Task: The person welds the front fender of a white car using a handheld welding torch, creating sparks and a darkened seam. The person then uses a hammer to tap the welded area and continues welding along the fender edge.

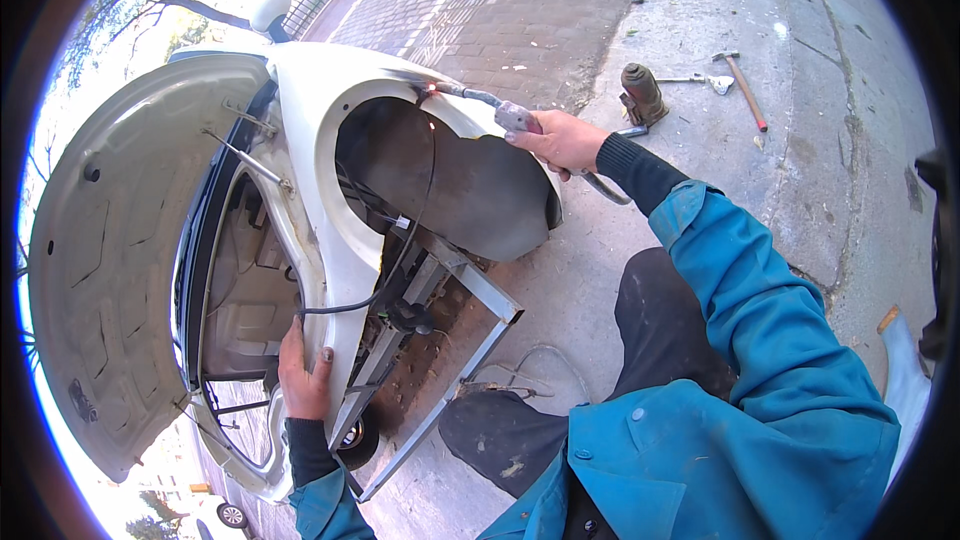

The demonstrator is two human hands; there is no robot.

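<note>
My right hand (568,143) is closed round the handle of a welding torch (520,118) with a grey neck and a cable behind it. Its tip glows orange against the edge of the white car body panel (318,100), beside a large dark wheel-arch opening. At the lower left, my left hand (303,380) grips the panel's rim, thumb on the outer face and the other fingers partly hidden. A black cable (434,155) hangs over the dark opening and curves down to the panel near that hand.
A raised lid (105,270) stands at the left. Below the body is a grey metal frame (490,335) close to my knees. A bottle jack (642,95) and a hammer (745,92) are on the concrete at the upper right. Another wheel (232,515) shows far off.
</note>
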